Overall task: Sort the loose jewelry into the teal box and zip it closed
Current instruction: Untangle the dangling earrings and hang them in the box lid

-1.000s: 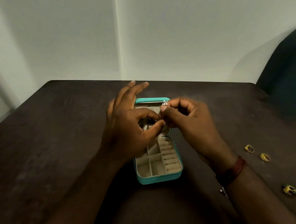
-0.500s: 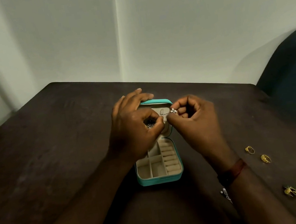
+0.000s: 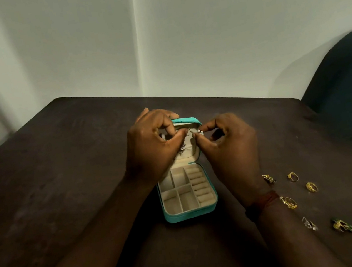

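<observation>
The teal box (image 3: pixel 190 215) lies open in the middle of the dark table, its lid upright at the far end and its cream compartments showing nothing inside. Both hands meet in front of the lid. My left hand (image 3: pixel 154 150) pinches a thin silver chain (image 3: pixel 190 130), and a silver pendant (image 3: pixel 182 148) dangles below that hand inside the lid. My right hand (image 3: pixel 229 146) pinches a small pearl-like stud (image 3: pixel 200 132) at the chain's other end. Several gold rings (image 3: pixel 293 176) and earrings (image 3: pixel 343 225) lie loose on the table to the right.
A dark table (image 3: pixel 64 184) stands against a pale wall. A dark green chair back (image 3: pixel 351 88) rises at the right edge. A small clear piece (image 3: pixel 309 223) lies beside my right forearm, which wears a red-brown wristband (image 3: pixel 262 204).
Both hands have dropped slightly and drawn a little apart in front of the lid. The camera view shifted, so more loose jewelry shows to the right.
</observation>
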